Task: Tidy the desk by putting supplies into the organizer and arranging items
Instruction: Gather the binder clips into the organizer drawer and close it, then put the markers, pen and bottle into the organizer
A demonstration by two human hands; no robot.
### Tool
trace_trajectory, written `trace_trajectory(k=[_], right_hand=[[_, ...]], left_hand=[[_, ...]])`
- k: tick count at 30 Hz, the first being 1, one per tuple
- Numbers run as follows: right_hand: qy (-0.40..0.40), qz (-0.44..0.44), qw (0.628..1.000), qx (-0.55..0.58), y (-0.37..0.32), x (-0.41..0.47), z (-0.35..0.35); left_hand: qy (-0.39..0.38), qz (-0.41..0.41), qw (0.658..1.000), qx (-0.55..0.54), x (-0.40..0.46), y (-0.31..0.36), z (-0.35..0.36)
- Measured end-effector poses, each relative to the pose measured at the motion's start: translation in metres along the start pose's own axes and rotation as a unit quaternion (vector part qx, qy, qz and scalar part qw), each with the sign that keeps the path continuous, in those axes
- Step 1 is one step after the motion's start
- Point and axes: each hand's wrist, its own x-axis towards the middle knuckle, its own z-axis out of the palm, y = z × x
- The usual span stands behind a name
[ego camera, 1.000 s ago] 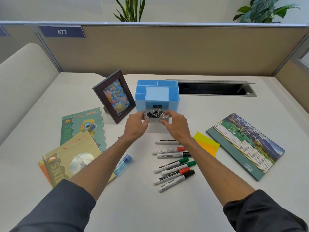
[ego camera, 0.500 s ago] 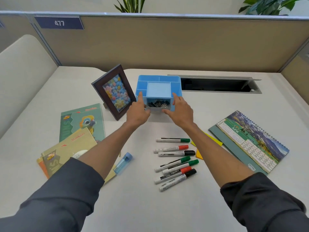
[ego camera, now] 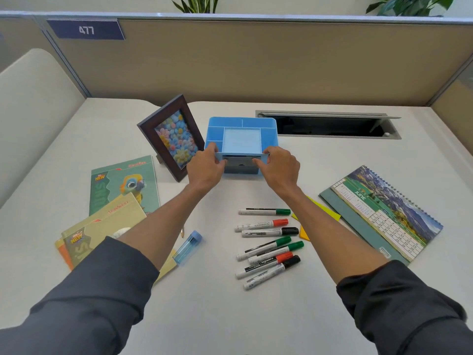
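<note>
A blue desk organizer (ego camera: 242,126) with several compartments stands at the middle back of the white desk (ego camera: 230,316). Its grey front drawer (ego camera: 240,166) sits pushed in, contents hidden. My left hand (ego camera: 206,167) holds the organizer's front left corner and my right hand (ego camera: 279,167) holds its front right corner, fingertips on the drawer front. Several whiteboard markers (ego camera: 267,245) with green, red and black caps lie loose in front. A small clear blue case (ego camera: 188,248) lies by my left forearm. Yellow sticky notes (ego camera: 330,213) peek out under my right forearm.
A dark picture frame (ego camera: 169,135) leans left of the organizer. Notebooks (ego camera: 120,193) overlap at the left. A June desk calendar (ego camera: 384,213) lies at the right. An open cable slot (ego camera: 327,125) runs behind the organizer, below the beige partition.
The drawer with binder clips was open a second ago; both hands pushed it in, and it is now shut with the clips out of sight.
</note>
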Motion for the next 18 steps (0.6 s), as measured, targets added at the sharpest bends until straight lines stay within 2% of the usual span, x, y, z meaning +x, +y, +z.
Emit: trace_trajectory(k=[8, 18], right_hand=[[0.007, -0.001, 1.000, -0.011, -0.001, -0.023, -0.006], [0.008, -0.022, 1.000, -0.004, 0.004, -0.054, -0.013]], left_hand=[[0.017, 0.022, 1.000, 0.015, -0.026, -0.003, -0.003], [0.014, 0.034, 0.999, -0.033, -0.052, -0.010, -0.008]])
